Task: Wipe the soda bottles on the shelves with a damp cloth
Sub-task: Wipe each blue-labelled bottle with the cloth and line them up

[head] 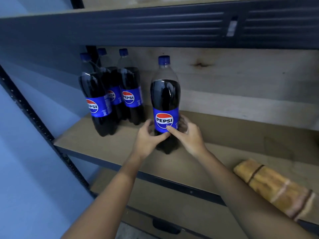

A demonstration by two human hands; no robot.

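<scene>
A Pepsi bottle [165, 94] with a blue cap and blue label stands upright in the middle of the wooden shelf [233, 135]. My left hand [148, 137] grips its lower left side, thumb across the front below the label. My right hand [188, 133] grips the lower right side, thumb touching the label's bottom edge. Three more Pepsi bottles [112, 94] stand grouped at the shelf's back left. A folded yellow-orange cloth [274, 187] with dark and pale stripes lies on the shelf's front right edge, apart from both hands.
A dark metal shelf beam [155, 26] runs overhead. A perforated dark upright [34, 121] slants down the left side, beside a blue wall [25, 169]. A lower shelf [155, 200] sits beneath my forearms.
</scene>
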